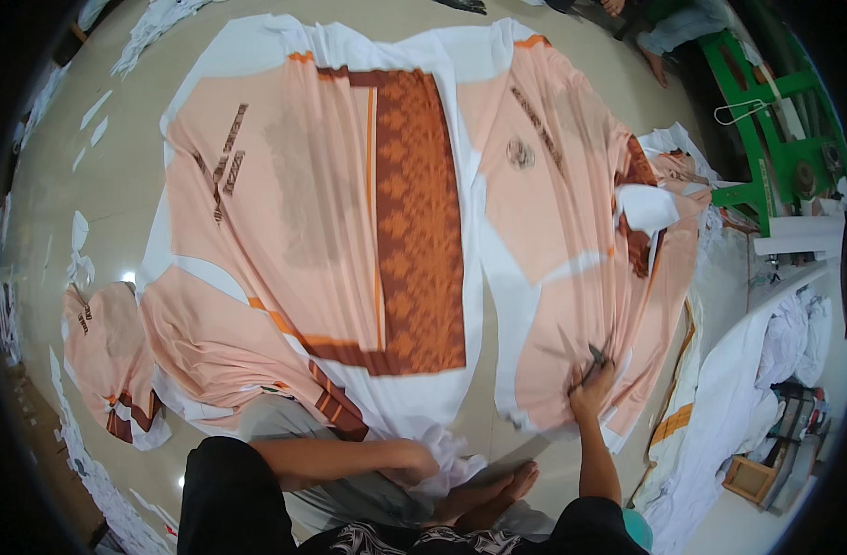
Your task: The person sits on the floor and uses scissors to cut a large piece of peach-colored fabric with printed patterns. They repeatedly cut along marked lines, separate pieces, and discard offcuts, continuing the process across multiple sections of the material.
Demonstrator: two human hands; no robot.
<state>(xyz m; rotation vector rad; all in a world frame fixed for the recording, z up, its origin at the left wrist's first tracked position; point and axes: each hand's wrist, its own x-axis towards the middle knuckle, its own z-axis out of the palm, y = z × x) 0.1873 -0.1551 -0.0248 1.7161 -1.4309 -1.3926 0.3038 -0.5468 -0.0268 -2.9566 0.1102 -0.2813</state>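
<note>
My right hand [590, 390] is closed around a pair of dark scissors [596, 354], over the lower part of a peach printed fabric panel [551, 365] on the right. My left hand [412, 464] is low in the middle, closed at a bunched white fabric scrap [449, 455]; its fingers are mostly hidden. Ahead lies a large peach fabric sheet [257, 185] with white margins and a brown-and-orange patterned band [419, 222]. Another peach piece [211, 319] lies creased at the left, near my leg.
A small peach piece [104, 347] lies at the far left, with white offcuts [79, 245] on the glossy floor. A green metal frame [733, 88] stands at the upper right, near another person's bare foot [653, 65]. White fabric [719, 407] and a wooden box [749, 479] are at right.
</note>
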